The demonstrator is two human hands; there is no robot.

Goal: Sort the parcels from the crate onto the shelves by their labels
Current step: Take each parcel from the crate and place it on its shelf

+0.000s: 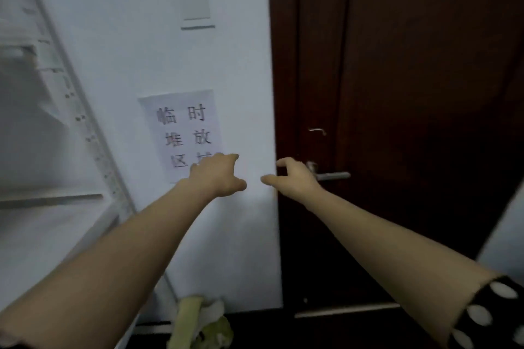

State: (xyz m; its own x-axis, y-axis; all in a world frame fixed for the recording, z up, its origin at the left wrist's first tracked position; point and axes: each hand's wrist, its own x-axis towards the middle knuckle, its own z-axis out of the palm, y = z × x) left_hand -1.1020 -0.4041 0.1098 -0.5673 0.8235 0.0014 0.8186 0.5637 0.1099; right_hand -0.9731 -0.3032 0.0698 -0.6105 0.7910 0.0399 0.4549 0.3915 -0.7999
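Both my arms reach forward toward a white wall. My left hand (217, 176) is stretched out in front of a paper sign (181, 133) with printed Chinese characters; its fingers are loosely extended and hold nothing. My right hand (292, 176) hovers beside it near the wall's edge, fingers loosely curled with the thumb apart, also holding nothing. A white metal shelf unit (85, 127) stands at the left with bare white boards. No parcel or crate shows clearly; a green and white bundle (201, 323) lies low by the floor between my arms.
A dark brown door (411, 93) with a silver handle (331, 176) fills the right side. A light switch plate (195, 7) sits high on the wall. Another white surface (507, 235) shows at the far right edge.
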